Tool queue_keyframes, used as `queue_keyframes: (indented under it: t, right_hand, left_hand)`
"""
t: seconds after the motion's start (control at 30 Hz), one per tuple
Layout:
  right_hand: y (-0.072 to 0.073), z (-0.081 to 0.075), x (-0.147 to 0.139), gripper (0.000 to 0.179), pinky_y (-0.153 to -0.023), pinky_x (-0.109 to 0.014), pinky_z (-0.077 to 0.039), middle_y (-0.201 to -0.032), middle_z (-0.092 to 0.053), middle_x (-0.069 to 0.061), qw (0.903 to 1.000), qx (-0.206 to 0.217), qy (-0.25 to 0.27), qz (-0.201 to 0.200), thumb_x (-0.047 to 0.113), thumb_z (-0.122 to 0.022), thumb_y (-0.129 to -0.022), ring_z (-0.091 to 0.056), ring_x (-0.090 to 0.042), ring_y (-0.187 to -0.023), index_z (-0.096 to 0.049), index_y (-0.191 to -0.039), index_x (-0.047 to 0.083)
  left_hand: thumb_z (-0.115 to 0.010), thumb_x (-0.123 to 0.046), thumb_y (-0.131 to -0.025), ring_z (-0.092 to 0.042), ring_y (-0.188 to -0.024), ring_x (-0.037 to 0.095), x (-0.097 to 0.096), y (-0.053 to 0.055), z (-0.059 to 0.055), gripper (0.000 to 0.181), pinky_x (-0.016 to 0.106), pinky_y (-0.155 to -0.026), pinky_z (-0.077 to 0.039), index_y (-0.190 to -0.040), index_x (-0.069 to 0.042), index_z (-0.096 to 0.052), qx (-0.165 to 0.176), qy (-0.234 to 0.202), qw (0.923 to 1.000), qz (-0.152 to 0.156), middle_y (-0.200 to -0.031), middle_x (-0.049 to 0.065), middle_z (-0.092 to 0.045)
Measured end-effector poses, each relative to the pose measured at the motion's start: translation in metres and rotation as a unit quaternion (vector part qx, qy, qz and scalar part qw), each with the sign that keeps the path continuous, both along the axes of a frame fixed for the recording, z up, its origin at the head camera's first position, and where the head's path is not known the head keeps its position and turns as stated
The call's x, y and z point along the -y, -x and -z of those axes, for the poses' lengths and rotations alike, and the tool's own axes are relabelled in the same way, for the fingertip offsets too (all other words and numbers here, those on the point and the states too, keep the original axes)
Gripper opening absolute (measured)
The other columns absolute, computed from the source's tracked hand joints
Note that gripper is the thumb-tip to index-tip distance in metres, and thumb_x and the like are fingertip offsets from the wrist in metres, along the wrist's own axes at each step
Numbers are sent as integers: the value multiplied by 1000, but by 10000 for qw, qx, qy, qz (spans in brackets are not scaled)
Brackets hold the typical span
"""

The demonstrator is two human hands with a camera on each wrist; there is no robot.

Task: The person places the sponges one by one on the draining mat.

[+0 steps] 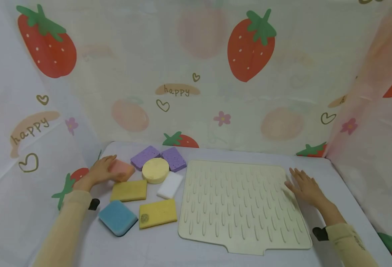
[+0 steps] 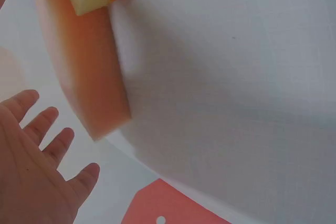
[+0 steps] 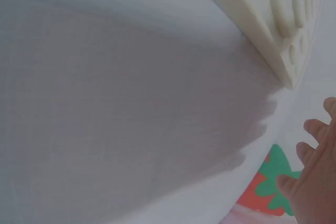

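At the far left, my left hand (image 1: 99, 172) reaches over the pink-orange sponge block (image 1: 122, 170), thumb at its near side. In the left wrist view, the fingers (image 2: 48, 120) are spread beside the end of this block. My right hand (image 1: 307, 188) hovers with spread fingers at the right edge of a cream ribbed board (image 1: 236, 202). The right wrist view shows the fingers near the corner of that board, holding nothing. A yellow rectangular sponge (image 1: 129, 190) lies just in front of the pink-orange block.
Two purple sponges (image 1: 145, 157) lie behind a round pale-yellow sponge (image 1: 155, 170). A white block (image 1: 170, 185) sits near the board's left edge. Nearer are a blue sponge (image 1: 118, 218) and another yellow one (image 1: 158, 214). A strawberry-patterned cloth (image 1: 212, 100) encloses the table's back and sides.
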State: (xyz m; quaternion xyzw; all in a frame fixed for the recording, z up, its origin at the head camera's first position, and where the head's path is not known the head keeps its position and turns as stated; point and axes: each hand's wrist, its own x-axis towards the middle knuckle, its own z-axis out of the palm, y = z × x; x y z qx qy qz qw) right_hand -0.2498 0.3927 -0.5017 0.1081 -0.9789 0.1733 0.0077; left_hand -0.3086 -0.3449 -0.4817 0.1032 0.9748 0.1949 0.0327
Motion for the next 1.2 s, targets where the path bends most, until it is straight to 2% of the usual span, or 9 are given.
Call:
queue_keyframes:
  t: [0.13,0.27,0.43,0.67,0.87,1.2]
  right_hand:
    - [-1,6,0,73,-99,-71,-7,-147,-18,-30,9999,80,64,-59,45,-43,-95,-12,-52,-133,-18,-147,1]
    - [-2,11,1,71,-99,-71,-7,-147,-19,-30,9997,97,136,-160,44,-44,-95,-13,-52,-133,-21,-146,0]
    - [-6,13,5,70,-99,-71,-9,-146,-21,-31,9996,92,121,-241,42,-46,-95,-14,-53,-132,-25,-144,-4]
    - [-8,19,7,68,-98,-71,-10,-146,-22,-31,9995,156,128,-244,41,-46,-95,-15,-52,-132,-27,-143,-4]
    - [-8,23,6,68,-97,-71,-11,-146,-22,-30,9992,195,213,-280,41,-46,-95,-15,-52,-132,-28,-142,-5]
    - [-8,23,6,67,-97,-71,-13,-146,-21,-31,9985,308,256,-378,38,-46,-96,-17,-52,-132,-27,-142,-6]
  left_hand:
    - [-60,-61,-78,-18,-129,52,1,-1,5,103,67,-100,-18,-146,4,-17,272,-16,9994,-207,-144,33,-20]
    - [-60,-64,-76,-18,-127,53,4,-2,10,109,68,-99,-21,-145,6,-15,383,96,9986,-346,-142,35,-19]
    - [-62,-62,-75,-22,-123,53,6,-4,17,108,69,-95,-24,-143,10,-18,233,241,9988,-345,-138,37,-23]
    - [-67,-58,-72,-24,-119,52,4,-6,22,110,69,-92,-25,-141,13,-18,86,154,9987,-469,-134,38,-25]
    - [-67,-57,-72,-26,-117,50,1,-6,21,110,67,-93,-27,-140,15,-19,18,201,9982,-561,-132,38,-27]
    - [-66,-56,-74,-24,-118,53,1,-3,19,108,66,-93,-25,-137,19,-20,-3,124,9988,-481,-131,41,-26]
